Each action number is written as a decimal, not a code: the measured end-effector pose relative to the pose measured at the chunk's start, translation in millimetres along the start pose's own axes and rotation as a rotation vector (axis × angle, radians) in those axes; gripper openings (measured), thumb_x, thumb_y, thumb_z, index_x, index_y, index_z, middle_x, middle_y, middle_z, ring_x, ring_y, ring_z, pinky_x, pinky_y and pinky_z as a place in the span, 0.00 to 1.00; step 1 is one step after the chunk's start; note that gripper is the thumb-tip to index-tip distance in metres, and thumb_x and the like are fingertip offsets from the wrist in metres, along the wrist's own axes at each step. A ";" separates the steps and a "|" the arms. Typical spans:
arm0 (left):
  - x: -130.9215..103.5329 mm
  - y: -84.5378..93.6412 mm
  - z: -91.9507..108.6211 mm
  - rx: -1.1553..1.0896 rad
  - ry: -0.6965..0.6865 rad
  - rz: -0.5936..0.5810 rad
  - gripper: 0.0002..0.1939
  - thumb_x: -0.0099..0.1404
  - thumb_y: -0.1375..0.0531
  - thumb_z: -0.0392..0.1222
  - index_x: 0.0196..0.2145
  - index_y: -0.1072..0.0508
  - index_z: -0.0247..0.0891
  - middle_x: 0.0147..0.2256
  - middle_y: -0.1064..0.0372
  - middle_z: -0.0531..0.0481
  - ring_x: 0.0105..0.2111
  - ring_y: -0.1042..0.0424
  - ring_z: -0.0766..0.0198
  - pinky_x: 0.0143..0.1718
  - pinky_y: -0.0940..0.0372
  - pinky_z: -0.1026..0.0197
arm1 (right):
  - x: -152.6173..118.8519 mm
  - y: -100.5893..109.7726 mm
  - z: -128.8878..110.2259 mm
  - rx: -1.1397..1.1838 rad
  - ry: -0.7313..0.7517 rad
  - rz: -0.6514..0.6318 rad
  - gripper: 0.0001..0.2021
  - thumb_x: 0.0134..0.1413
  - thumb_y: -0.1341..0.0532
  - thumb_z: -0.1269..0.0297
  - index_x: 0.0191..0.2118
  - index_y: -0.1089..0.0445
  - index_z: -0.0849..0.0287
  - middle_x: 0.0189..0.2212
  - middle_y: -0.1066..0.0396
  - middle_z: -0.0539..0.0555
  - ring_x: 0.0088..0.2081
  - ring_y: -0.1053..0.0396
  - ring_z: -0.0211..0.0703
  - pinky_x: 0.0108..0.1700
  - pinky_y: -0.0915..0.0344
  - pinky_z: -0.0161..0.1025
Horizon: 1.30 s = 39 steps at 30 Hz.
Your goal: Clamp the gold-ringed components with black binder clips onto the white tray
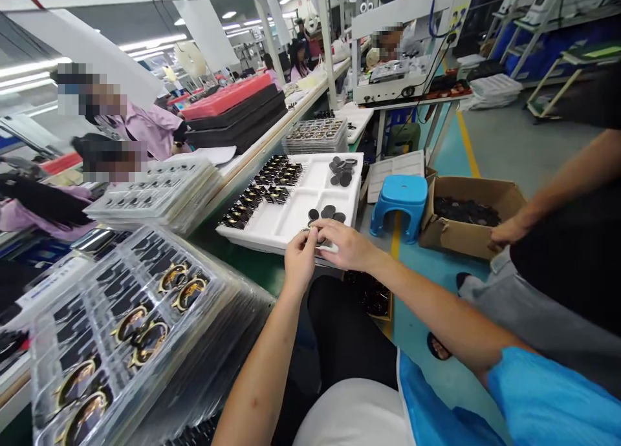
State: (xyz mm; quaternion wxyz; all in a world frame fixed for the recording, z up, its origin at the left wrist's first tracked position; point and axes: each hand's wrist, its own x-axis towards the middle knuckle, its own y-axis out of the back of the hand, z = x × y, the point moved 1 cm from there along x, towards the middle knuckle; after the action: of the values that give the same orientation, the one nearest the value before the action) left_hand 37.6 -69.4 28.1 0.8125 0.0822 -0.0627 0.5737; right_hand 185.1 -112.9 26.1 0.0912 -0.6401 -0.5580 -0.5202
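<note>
My left hand [299,258] and my right hand [345,244] meet at the near edge of a white divided tray [286,220]. Both sets of fingers are pinched together around something small, mostly covered by the fingertips, so its kind cannot be made out. Just beyond my fingers, several black round discs [328,211] lie in the near compartment. More black discs [342,171] sit in the far right compartment. Rows of black and gold pieces with thin metal pins [264,191] fill the tray's left side.
Stacked clear trays [194,342] at left hold gold-rimmed watch cases [136,323]. A blue stool [400,203] and a cardboard box [466,239] of dark pieces stand right. Another person's hand [509,229] touches the box. Red and black trays [233,103] are stacked across the bench.
</note>
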 end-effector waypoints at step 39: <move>44.8 19.7 39.4 0.768 -0.023 0.250 0.16 0.72 0.41 0.46 0.53 0.28 0.36 0.52 0.26 0.39 0.48 0.24 0.56 0.49 0.33 0.58 | 27.8 -27.1 91.2 -0.004 -0.630 0.383 0.22 0.45 0.30 0.50 0.43 0.30 0.57 0.42 0.22 0.61 0.39 0.27 0.52 0.46 0.30 0.51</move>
State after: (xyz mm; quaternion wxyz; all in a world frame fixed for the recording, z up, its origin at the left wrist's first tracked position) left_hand 33.7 -29.7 76.7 0.6460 0.3780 0.1374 0.6488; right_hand 210.1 -22.3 -5.5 0.0093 -0.8618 -0.4280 -0.2720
